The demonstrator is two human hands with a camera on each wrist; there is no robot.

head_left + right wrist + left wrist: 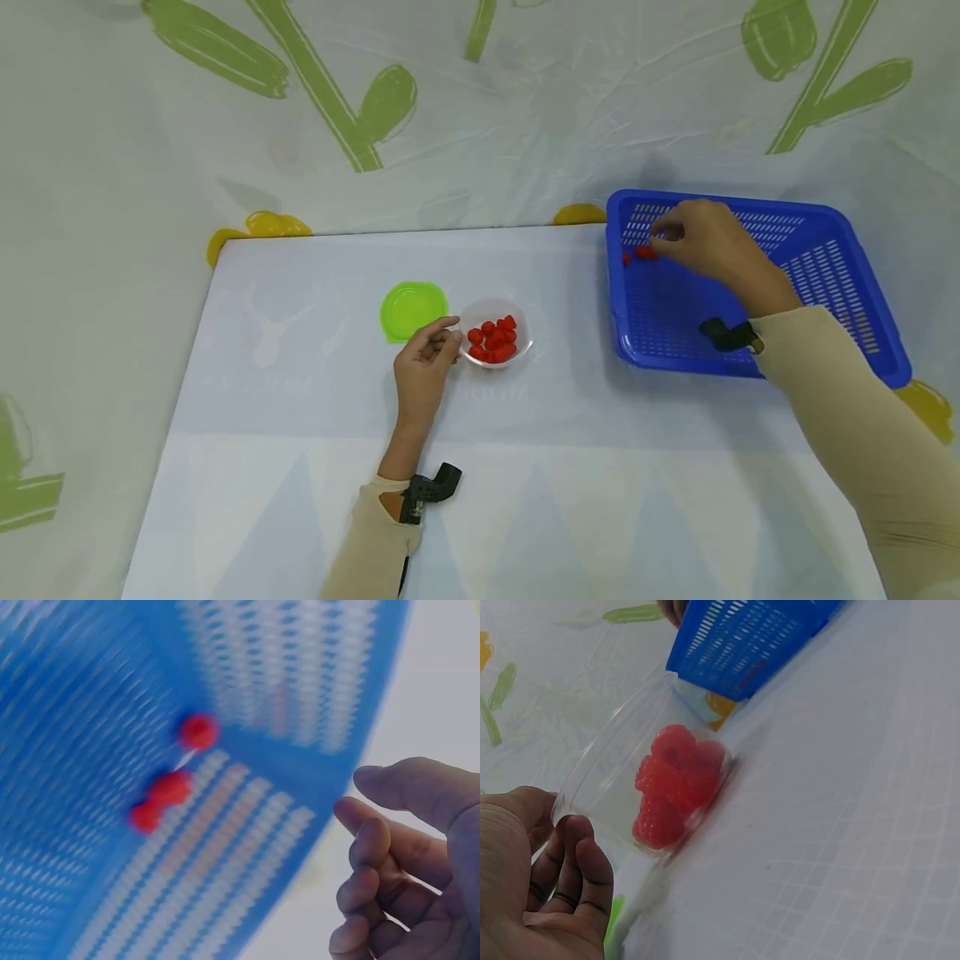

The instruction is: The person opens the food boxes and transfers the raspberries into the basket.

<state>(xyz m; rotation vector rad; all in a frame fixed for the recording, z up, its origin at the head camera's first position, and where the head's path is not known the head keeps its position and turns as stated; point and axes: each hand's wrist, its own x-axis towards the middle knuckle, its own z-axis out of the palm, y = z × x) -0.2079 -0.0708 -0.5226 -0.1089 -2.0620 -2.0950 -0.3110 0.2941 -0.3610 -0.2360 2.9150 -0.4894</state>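
White cloth with green leaf prints is covering the background, and a pale table [300, 467] is lying in front of it, bearing everything. One clear cup [496, 333] is sitting near the table's middle, holding a heap of red berries [494, 339]; about ten are showing from the head view, though the pile is hiding some. The left hand [424, 369] is resting just left of the cup, its curled fingers [576, 862] touching the cup's rim; in the left wrist view the fingers are bending against the clear wall, and whether they are truly gripping it I cannot tell. One green lid [412, 309] is lying flat just left of the cup, behind the left hand.

Well to the right of the cup, one blue basket [825, 275] is sitting at the table's right edge. Three loose red berries [171, 787] are lying in the basket's far left corner, two touching and one a little apart. The right hand [705, 237] is hovering inside the basket just beside those berries, fingers loosely curled and parted, holding nothing in the right wrist view. Two beige sleeves are covering both forearms, each with one black wrist mount.
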